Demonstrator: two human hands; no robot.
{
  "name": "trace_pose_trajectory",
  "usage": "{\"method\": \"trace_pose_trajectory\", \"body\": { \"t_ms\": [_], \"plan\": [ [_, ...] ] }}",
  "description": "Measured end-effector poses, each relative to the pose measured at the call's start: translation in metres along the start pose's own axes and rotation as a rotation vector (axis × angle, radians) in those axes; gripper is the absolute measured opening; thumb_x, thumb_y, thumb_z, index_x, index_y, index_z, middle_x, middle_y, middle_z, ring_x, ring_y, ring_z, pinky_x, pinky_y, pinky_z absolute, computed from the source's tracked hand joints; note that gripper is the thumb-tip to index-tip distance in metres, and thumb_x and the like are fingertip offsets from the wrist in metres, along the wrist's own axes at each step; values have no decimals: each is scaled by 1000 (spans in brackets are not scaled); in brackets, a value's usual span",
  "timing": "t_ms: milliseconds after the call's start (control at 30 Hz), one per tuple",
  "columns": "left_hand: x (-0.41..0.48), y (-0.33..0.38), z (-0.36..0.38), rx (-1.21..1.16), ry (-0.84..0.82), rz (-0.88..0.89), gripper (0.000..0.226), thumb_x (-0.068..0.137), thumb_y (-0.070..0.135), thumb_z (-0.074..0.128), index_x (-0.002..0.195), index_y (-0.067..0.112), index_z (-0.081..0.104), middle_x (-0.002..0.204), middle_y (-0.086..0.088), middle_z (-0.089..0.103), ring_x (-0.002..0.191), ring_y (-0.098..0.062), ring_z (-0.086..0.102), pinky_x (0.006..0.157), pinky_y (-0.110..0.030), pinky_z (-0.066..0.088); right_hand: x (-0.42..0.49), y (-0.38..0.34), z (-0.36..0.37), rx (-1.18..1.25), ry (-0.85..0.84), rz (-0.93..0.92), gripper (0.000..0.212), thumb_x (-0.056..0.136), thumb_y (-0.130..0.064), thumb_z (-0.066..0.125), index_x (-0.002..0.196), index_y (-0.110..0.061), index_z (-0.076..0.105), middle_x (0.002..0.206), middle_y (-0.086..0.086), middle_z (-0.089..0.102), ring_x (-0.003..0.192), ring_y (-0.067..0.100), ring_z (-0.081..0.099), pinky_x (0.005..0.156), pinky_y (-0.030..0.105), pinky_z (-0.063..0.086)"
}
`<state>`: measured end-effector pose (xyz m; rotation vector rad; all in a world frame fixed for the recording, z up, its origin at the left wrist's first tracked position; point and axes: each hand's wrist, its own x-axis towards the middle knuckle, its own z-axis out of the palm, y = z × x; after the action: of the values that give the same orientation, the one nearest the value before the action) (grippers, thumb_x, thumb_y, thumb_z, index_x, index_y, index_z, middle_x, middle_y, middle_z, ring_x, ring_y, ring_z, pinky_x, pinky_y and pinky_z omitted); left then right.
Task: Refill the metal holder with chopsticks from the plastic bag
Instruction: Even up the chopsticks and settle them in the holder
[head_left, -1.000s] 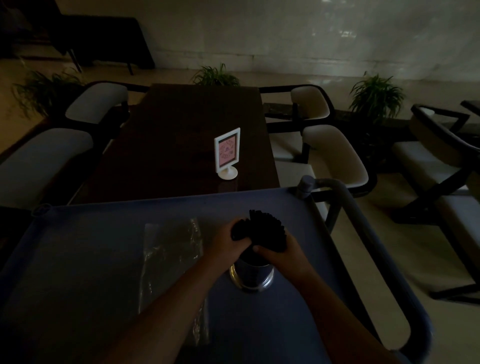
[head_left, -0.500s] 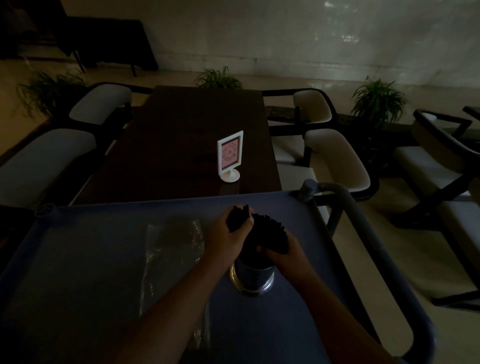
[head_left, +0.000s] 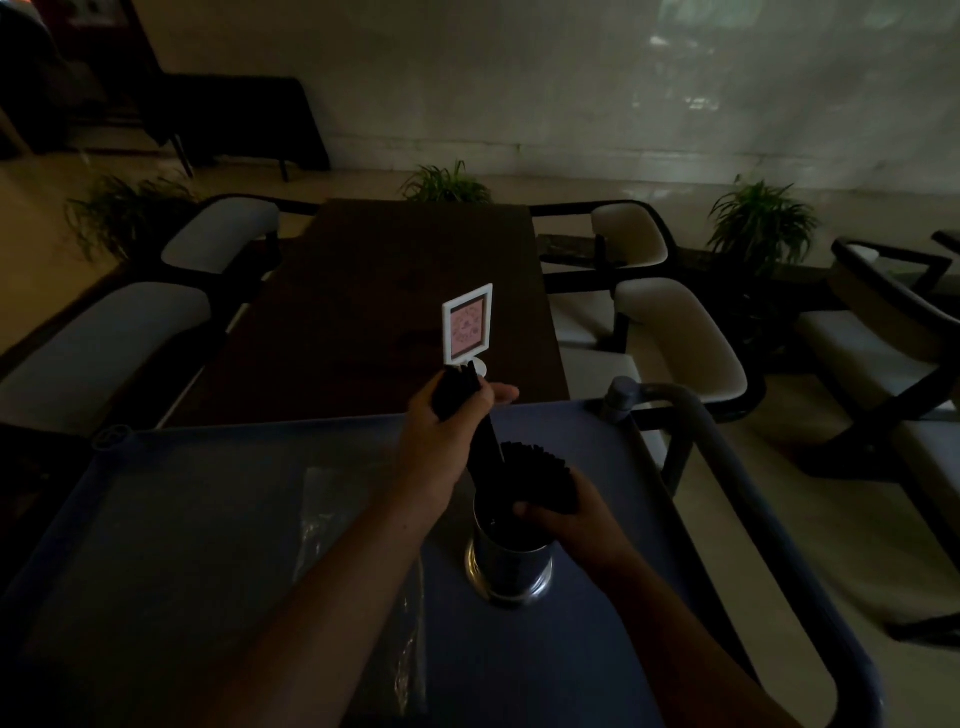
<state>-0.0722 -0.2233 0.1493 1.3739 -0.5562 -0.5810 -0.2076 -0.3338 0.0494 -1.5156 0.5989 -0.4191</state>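
Note:
A round metal holder (head_left: 511, 564) stands upright on the blue cart top (head_left: 218, 519). A fan of black chopsticks (head_left: 540, 475) sticks out of it. My right hand (head_left: 566, 519) grips that fan from the right, just above the rim. My left hand (head_left: 441, 441) is raised above and left of the holder and grips a smaller bundle of black chopsticks (head_left: 460, 395), whose lower ends point down toward the holder. A clear plastic bag (head_left: 332, 525) lies flat on the cart to the left of the holder, partly hidden under my left forearm.
A dark dining table (head_left: 374, 312) stands beyond the cart, with a white-framed sign stand (head_left: 467, 325) near its near edge. Padded chairs (head_left: 675, 332) flank the table on both sides. The cart's grey handle rail (head_left: 737, 467) runs along the right. Potted plants (head_left: 761, 223) line the wall.
My left hand has lifted a bundle of chopsticks up and away from the fan in the holder. My right hand stays on the chopsticks at the rim.

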Motion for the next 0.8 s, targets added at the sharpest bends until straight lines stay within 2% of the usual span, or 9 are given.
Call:
{"method": "trace_pose_trajectory", "body": {
  "t_ms": [67, 167, 267, 333, 433, 500, 567, 667, 800],
  "plan": [
    [4, 11, -3, -11, -8, 41, 16, 95, 20, 58, 110, 17, 63, 101, -2, 77, 98, -12, 70, 89, -37, 50, 1, -4, 0, -4, -4, -7, 52, 77, 3, 77, 124, -7, 57, 118, 9, 69, 107, 15, 68, 80, 23, 57],
    [10, 30, -9, -92, -23, 107, 15, 93, 16, 59, 100, 28, 64, 95, -7, 76, 100, -23, 71, 95, -42, 51, 2, -11, 0, -20, -9, -12, 58, 77, 2, 77, 128, -10, 54, 120, 8, 66, 111, 19, 65, 87, 27, 57],
    [16, 52, -18, -137, -50, 189, 18, 90, 20, 60, 88, 36, 68, 87, -5, 75, 98, -27, 71, 91, -45, 54, 5, -20, -2, -78, -33, 11, 66, 78, -5, 79, 135, -20, 48, 124, 0, 61, 114, 13, 61, 89, 29, 55],
    [18, 63, -23, -205, -59, 219, 15, 90, 19, 60, 88, 31, 68, 84, -4, 74, 94, -27, 71, 88, -43, 55, 5, -25, -3, -104, -48, 16, 68, 79, -10, 79, 135, -27, 46, 125, -4, 58, 113, 9, 59, 87, 25, 54],
    [20, 76, -29, -381, -66, 211, 6, 89, 17, 61, 92, 20, 65, 80, -5, 73, 90, -24, 72, 82, -38, 57, 2, -35, -6, -58, 19, -19, 60, 84, -13, 73, 137, -24, 47, 132, 4, 57, 121, 15, 57, 93, 29, 53],
    [19, 80, -29, -493, -79, 195, 4, 88, 15, 61, 91, 16, 63, 79, -4, 71, 87, -22, 71, 79, -36, 58, -4, -48, -6, -11, 113, -81, 49, 87, -25, 66, 134, -24, 50, 134, 3, 58, 122, 10, 57, 87, 22, 53],
    [18, 83, -28, -592, -83, 169, 6, 88, 14, 59, 86, 17, 63, 76, -3, 68, 83, -19, 69, 76, -35, 58, -9, -63, -5, 5, 237, -175, 48, 88, -37, 58, 133, -23, 54, 130, -1, 61, 117, 2, 59, 89, 21, 54],
    [13, 84, -22, -713, -57, 96, 12, 87, 14, 61, 78, 17, 66, 72, -2, 67, 75, -18, 70, 70, -36, 59, -17, -83, 5, 71, 350, -268, 28, 98, -35, 51, 124, -28, 62, 123, -5, 66, 117, 8, 61, 98, 36, 50],
    [0, 74, -13, -753, -45, 28, 4, 76, 22, 67, 73, 20, 70, 72, 0, 67, 76, -17, 69, 74, -38, 58, -28, -98, 29, 403, 303, -164, 32, 93, -49, 50, 115, -34, 68, 118, -6, 71, 112, 12, 67, 91, 36, 51]
  ]
}}
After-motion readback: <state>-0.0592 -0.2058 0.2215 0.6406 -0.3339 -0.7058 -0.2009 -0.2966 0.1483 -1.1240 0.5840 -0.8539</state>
